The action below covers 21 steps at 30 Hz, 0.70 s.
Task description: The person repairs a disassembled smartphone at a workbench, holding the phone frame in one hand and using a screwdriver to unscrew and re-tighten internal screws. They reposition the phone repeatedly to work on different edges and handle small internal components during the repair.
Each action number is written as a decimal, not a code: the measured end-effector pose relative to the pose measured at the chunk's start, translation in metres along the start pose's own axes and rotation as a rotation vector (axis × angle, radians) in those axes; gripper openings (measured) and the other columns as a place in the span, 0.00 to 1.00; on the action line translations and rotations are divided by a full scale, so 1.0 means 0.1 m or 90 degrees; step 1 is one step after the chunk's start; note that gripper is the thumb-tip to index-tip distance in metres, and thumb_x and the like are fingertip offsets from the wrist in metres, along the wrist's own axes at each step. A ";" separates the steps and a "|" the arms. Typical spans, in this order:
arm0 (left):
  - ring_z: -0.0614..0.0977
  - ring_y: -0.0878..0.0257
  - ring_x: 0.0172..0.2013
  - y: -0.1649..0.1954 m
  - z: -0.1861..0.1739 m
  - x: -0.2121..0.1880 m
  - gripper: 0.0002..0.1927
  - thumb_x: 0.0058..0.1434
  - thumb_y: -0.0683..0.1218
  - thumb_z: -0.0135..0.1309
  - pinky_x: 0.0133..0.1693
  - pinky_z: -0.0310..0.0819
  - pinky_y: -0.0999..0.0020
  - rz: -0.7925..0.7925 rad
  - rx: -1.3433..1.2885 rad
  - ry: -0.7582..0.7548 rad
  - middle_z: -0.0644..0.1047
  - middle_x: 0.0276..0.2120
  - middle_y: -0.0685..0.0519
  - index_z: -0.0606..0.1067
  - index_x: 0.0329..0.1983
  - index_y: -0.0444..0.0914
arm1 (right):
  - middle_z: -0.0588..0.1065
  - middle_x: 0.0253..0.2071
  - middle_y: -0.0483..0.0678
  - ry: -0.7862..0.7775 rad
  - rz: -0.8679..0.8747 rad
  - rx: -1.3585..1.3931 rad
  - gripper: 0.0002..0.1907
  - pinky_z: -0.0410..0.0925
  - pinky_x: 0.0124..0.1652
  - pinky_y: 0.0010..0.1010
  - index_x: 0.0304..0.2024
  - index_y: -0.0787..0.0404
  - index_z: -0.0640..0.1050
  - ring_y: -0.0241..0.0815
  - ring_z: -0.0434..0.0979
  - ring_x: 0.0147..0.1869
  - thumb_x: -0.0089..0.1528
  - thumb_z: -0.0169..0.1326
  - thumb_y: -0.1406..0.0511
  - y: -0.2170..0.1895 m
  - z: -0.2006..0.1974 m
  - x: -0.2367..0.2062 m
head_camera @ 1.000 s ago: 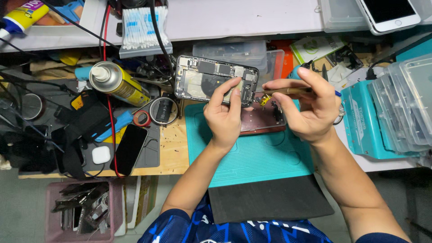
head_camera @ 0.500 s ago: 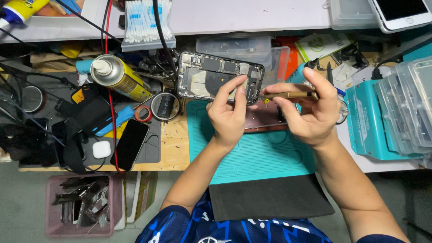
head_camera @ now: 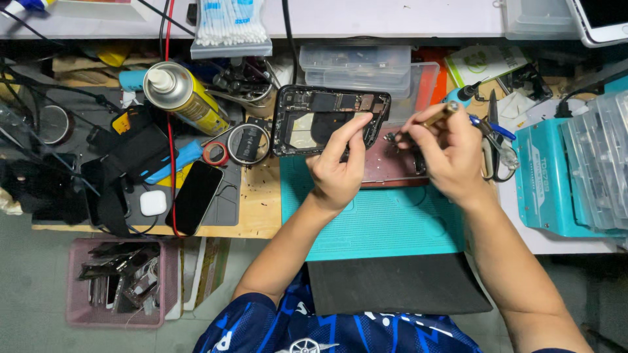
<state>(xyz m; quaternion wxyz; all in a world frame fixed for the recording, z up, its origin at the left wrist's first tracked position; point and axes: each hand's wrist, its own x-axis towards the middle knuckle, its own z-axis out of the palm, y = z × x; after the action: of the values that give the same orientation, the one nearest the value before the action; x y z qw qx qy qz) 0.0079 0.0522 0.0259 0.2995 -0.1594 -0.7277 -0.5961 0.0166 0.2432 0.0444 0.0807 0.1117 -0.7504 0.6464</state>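
Yellow spray can (head_camera: 185, 99) left; left hand (head_camera: 337, 171) holds opened phone (head_camera: 327, 119).

Both forearms reach up from the near edge, the left hand (head_camera: 337, 171) raised with thumb and fingers curled in a grip, the right hand (head_camera: 445, 153) pinching, wrist bent inward.

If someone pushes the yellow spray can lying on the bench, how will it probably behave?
The yellow spray can lies on its side, so its round body would probably roll. The cables and tools crowded beside it would likely stop it soon. Its metal wall looks stiff.
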 end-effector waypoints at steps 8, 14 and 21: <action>0.88 0.61 0.46 -0.16 -0.26 -0.03 0.11 0.70 0.36 0.54 0.45 0.82 0.72 -0.054 0.032 -0.010 0.83 0.48 0.48 0.78 0.55 0.35 | 0.80 0.35 0.52 -0.106 0.099 -0.184 0.06 0.77 0.38 0.28 0.47 0.68 0.63 0.40 0.84 0.37 0.72 0.45 0.71 0.18 0.20 0.05; 0.88 0.56 0.49 -0.30 -0.50 -0.08 0.13 0.69 0.36 0.52 0.49 0.81 0.69 -0.092 0.032 -0.051 0.83 0.49 0.46 0.77 0.56 0.35 | 0.79 0.40 0.55 -0.001 -0.011 -0.069 0.05 0.77 0.48 0.31 0.54 0.67 0.62 0.42 0.83 0.46 0.78 0.42 0.71 0.22 -0.01 0.02; 0.87 0.61 0.36 -0.25 -0.47 -0.02 0.19 0.65 0.35 0.52 0.38 0.77 0.72 -0.172 0.036 -0.152 0.83 0.51 0.46 0.75 0.59 0.36 | 0.79 0.39 0.53 0.099 -0.015 -0.044 0.06 0.75 0.46 0.27 0.52 0.67 0.68 0.37 0.80 0.40 0.81 0.43 0.68 0.24 -0.28 0.05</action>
<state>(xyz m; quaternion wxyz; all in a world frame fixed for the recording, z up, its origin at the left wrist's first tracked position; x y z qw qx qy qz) 0.0058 0.0015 0.0103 0.1329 -0.1213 -0.7895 -0.5868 0.0047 0.2742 0.0276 0.1505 0.0673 -0.7622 0.6260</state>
